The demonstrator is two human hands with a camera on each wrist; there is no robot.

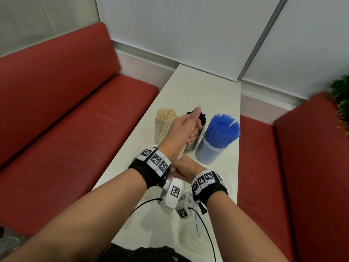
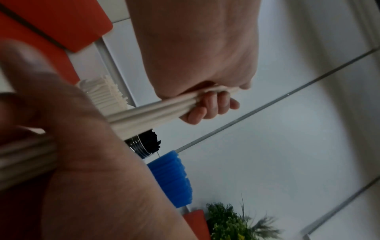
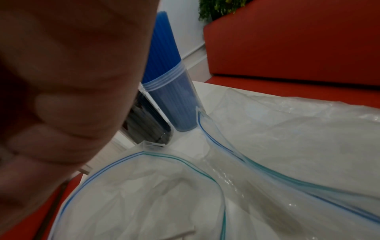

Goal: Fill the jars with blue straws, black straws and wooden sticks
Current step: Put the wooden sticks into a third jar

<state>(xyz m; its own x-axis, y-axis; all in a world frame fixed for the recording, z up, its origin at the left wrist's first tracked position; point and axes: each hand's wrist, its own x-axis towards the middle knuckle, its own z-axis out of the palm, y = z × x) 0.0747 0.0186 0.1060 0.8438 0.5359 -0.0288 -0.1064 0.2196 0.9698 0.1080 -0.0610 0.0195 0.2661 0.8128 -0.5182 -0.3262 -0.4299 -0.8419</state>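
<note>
White table (image 1: 188,87) was flanked by red benches (image 1: 75,110); no legible writing was seen. Wooden sticks (image 2: 148,112) were gripped by both the left hand (image 1: 181,129) and right hand (image 1: 186,168), at 6 o'clock of the jars (image 1: 209,148).

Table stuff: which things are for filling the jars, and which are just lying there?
For the job:
wooden sticks in left hand
stick jar
black straw jar
blue straw jar

Just lying there:
empty zip bags
plant
red benches

jars (image 1: 190,137) crowded together, far tabletop (image 1: 198,87) open
</note>
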